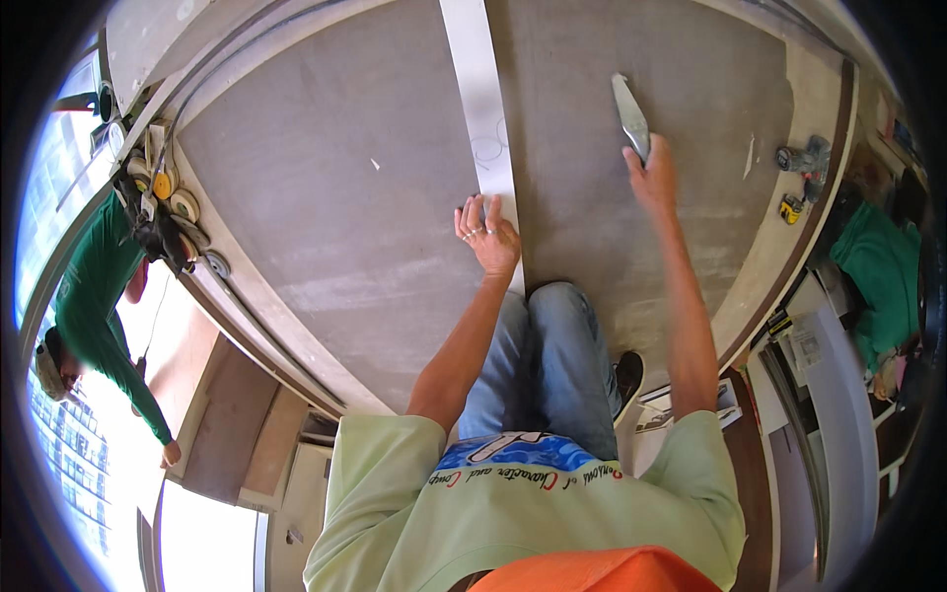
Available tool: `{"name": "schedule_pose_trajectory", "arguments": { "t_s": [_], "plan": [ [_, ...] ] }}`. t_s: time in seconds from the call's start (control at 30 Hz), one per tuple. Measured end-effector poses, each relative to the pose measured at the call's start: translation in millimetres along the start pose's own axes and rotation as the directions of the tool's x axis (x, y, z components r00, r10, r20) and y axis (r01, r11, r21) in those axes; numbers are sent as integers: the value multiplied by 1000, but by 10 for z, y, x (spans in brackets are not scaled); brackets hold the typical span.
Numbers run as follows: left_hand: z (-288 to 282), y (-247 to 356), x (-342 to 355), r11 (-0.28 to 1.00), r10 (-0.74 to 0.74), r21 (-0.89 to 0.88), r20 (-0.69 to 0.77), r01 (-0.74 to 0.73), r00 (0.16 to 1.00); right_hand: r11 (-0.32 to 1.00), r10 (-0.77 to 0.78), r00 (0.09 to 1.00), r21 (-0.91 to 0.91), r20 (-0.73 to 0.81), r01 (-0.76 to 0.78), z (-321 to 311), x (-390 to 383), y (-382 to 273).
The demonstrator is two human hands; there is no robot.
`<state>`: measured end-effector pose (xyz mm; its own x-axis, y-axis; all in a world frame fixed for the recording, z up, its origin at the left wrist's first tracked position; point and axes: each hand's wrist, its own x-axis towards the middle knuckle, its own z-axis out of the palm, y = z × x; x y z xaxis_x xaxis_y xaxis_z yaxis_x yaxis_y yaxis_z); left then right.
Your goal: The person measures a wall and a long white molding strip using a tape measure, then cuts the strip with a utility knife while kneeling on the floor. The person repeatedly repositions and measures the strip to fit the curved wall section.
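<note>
My left hand (485, 235) rests on a long white strip (469, 69), its fingers slightly bent and spread across the strip's left edge; a ring shows on one finger. The strip runs from the far edge down toward my knees on a large grey-brown board (296, 148). My right hand (652, 176) grips a metal scraper-like tool (629, 111) with a long blade, held to the right of the strip; whether the blade touches the board I cannot tell. My jeans-clad knees (562, 335) are on the board below my left hand.
Tape rolls (184, 204) and tools lie along the board's left frame; a grey power tool (804, 158) and a yellow tape measure (790, 208) sit on the right. Co-workers in green (104, 286) (878, 276) are at both sides. A bright window (64, 444) is at left.
</note>
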<state>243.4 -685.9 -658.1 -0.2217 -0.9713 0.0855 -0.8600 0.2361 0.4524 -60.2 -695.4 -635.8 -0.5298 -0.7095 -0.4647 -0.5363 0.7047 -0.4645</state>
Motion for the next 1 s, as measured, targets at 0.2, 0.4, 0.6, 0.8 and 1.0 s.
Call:
{"name": "schedule_pose_trajectory", "arguments": {
  "t_s": [0.2, 0.4, 0.6, 0.8, 1.0],
  "plan": [
    [2, 4, -23, 999, -37, 11, 17, 37, 999, 722, -561, 813, 389, -152, 572, 697, -26, -2131],
    [-1, 37, -28, 999, -26, 29, 41, 25, 999, 648, -730, 665, 147, -160, 747, 1526, 576, -3114],
    [-15, -32, -54, 998, -23, 67, 140, 14, 990, 664, -747, 657, -75, -98, 744, 1489, 774, -2907],
    [-3, -18, -49, 998, -6, 63, 80, 1, 997, 685, -726, 677, -32, -122, 728, 1419, 728, -2887],
    [-22, 5, -26, 998, -11, 67, 56, 7, 998, 652, -757, 647, -53, -90, 756, 1430, 785, -2927]
  ]
}}
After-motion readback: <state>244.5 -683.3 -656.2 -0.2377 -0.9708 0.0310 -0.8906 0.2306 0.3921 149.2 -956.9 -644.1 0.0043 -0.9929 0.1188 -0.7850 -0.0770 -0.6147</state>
